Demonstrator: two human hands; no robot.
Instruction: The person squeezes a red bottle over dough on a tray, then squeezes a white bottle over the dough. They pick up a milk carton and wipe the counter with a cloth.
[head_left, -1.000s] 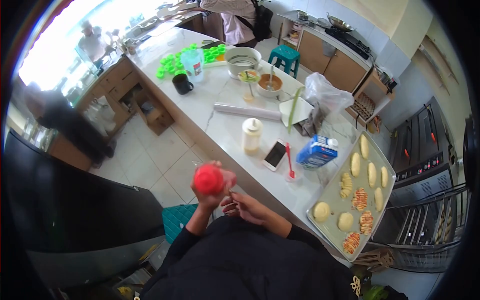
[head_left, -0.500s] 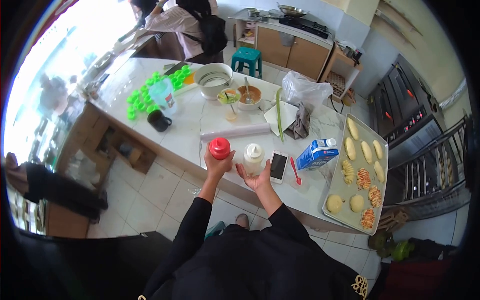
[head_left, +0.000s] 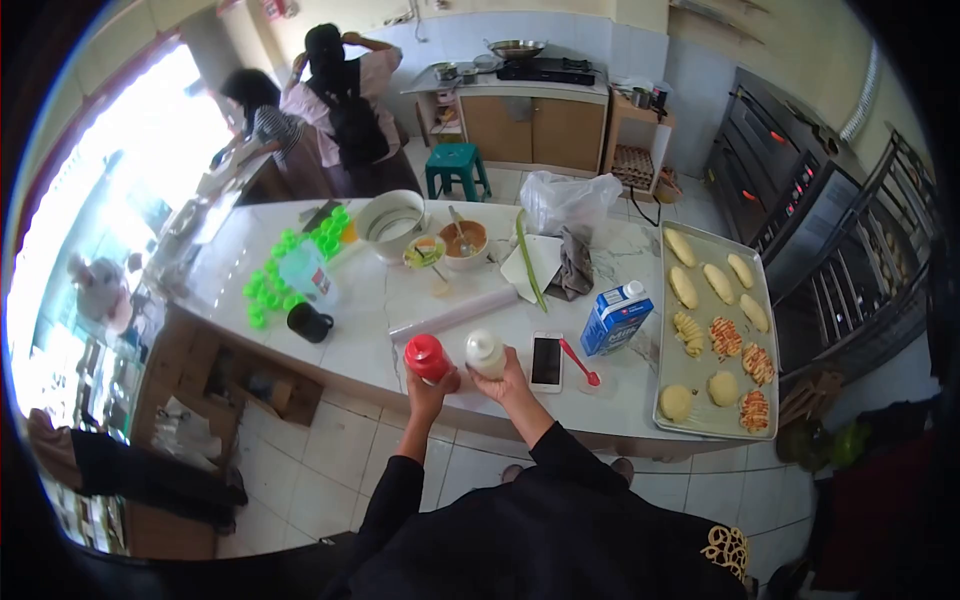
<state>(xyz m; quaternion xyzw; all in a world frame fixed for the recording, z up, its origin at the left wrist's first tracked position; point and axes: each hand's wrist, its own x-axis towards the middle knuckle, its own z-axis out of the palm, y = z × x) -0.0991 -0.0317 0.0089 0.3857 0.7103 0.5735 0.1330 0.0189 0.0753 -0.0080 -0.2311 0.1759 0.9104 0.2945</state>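
Observation:
A red squeeze bottle [head_left: 425, 354] stands upright in my left hand [head_left: 428, 394], whose fingers wrap round its body near the counter's front edge. Close beside it, my right hand [head_left: 508, 382] grips a white squeeze bottle [head_left: 485, 350] with a pale nozzle cap. To the right of that hand lie a white phone [head_left: 547, 362] with a dark screen and a red-handled utensil [head_left: 578, 360]. A blue milk carton [head_left: 616, 320] is upright beyond them. A roll of clear film [head_left: 455, 313] stretches across behind both bottles.
On the right, a tray [head_left: 708, 429] bears several dough pieces, some streaked with red and white. Bowls, a dark mug [head_left: 309, 323], green cups [head_left: 268, 288], a grey cloth [head_left: 574, 265] and a plastic bag [head_left: 565, 203] occupy the counter. Two people [head_left: 350, 110] stand at the back left.
My right hand has gone from open beside the white bottle to gripping it. Both bottles sit closer together. The head view has tilted up, showing more of the room behind.

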